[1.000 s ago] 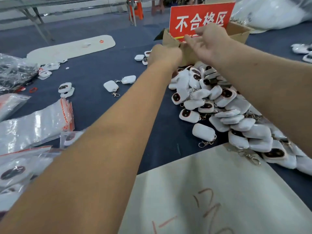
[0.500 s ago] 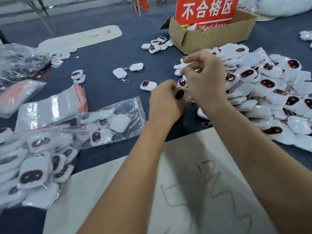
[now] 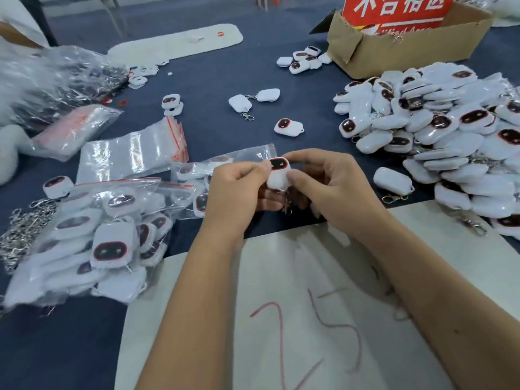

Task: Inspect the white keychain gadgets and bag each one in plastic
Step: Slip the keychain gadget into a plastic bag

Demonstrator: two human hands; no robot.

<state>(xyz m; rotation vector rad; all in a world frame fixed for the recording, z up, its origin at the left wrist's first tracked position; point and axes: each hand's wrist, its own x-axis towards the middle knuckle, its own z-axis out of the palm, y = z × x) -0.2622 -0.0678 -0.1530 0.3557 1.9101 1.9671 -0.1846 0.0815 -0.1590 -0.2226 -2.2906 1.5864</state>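
Both hands had drawn back from the pile toward the body since half a second earlier, bringing one white keychain gadget [image 3: 277, 173] with them. That gadget sat between the two grips above the near part of the blue bench [image 3: 213, 128], dark face up and toward the camera. The left hand [image 3: 235, 192] pinched its left edge with thumb and curled fingers; the right hand [image 3: 330, 187] pinched its right side, fingers curled beneath. To the right lay the heap of unbagged gadgets [image 3: 450, 130]. To the left lay the bagged gadgets [image 3: 92, 237], with a stack of empty plastic bags [image 3: 132, 156] behind them. A cardboard box [image 3: 402, 49] with a red sign [image 3: 399, 9] stood at the far right.
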